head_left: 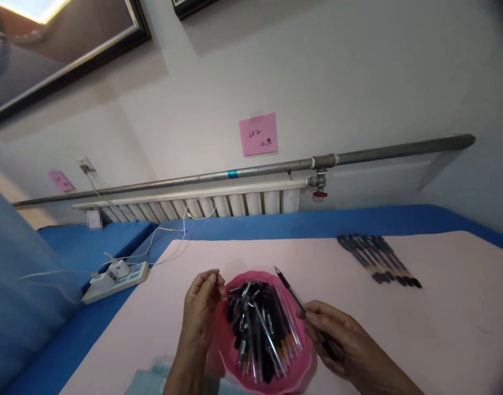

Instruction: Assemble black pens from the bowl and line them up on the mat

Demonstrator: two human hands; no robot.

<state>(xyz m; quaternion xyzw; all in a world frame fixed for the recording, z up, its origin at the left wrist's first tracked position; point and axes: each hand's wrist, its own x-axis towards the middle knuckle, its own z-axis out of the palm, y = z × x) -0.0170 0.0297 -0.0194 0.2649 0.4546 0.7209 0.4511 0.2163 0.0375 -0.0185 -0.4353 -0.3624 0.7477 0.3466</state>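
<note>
Beyond the bowl, the view is closed off by a pale wall [358, 82]; a radiator [237, 206] is set low against it. A pink sheet [441, 318], spread over a blue surface [400, 219], is seen under and around the bowl. The bowl [227, 348], pink and scallop-rimmed, is heaped with dark and clear pen parts [257, 329], mostly laid lengthwise. Left of the bowl and farther off, a power strip [128, 282] is noted, two white plugs seated in it. Well to the bowl's right, toward the far edge, a slanted row of pens [379, 260] is laid side by side. The left hand [202, 304] is held at the bowl's left rim, fingertips drawn together; whether anything small is pinched there cannot be told. By the bowl's right rim, a dark pen [290, 291] is gripped in the right hand [331, 329], tip angled up and away.
</note>
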